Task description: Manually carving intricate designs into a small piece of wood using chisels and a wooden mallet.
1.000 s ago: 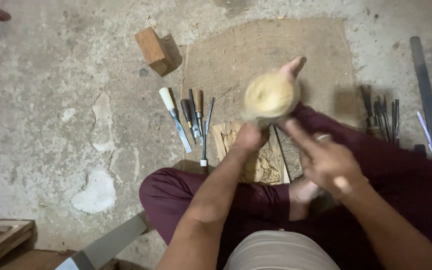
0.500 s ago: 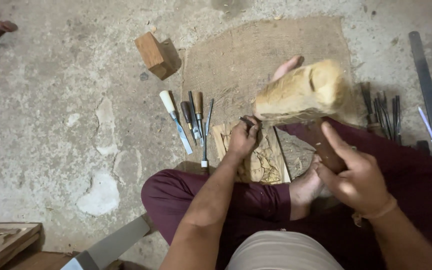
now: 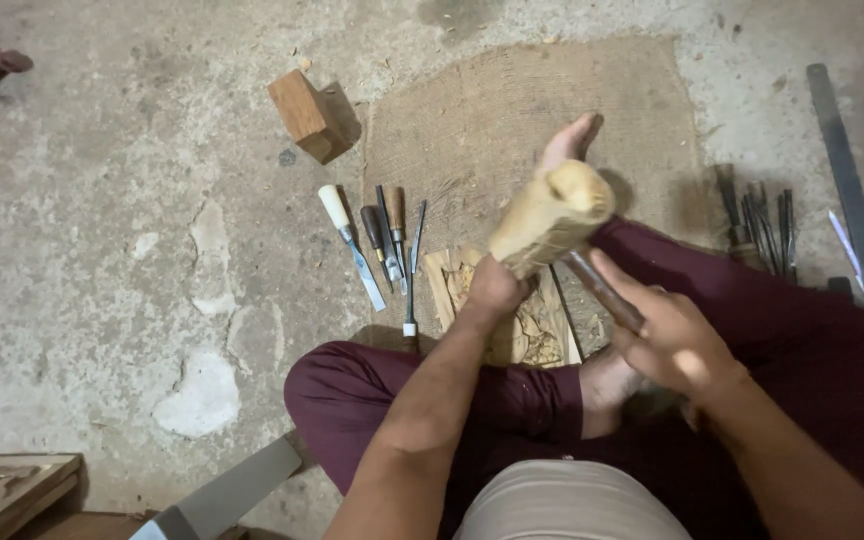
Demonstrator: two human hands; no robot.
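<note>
Overhead, from the head view, the person is sitting cross-legged on a rough concrete floor (image 3: 132,200), maroon trousers covering both legs. The left hand (image 3: 497,290) is gripping the narrow end of a pale wooden mallet (image 3: 552,215), fingers wrapped fully round it, so that the thick, rounded, fibrous head is standing raised above the lap, tilted up and away. The right hand (image 3: 667,340) is closing round a slim dark chisel (image 3: 602,290), whose shaft is running up and to the left, toward the mallet's handle; whether the tip is touching anything cannot be told.

Beneath both hands a pale carved wood panel (image 3: 532,330) is lying against the legs, apparently braced there, its relief pattern only partly visible. A coarse burlap mat (image 3: 512,110) is spreading under the work area. Just left of the panel, a row of chisels (image 3: 377,245) with wooden handles is lying parallel, within reach. A small reddish wood block (image 3: 302,115) is standing apart. More dark tools (image 3: 762,220) are lying to the right.
</note>
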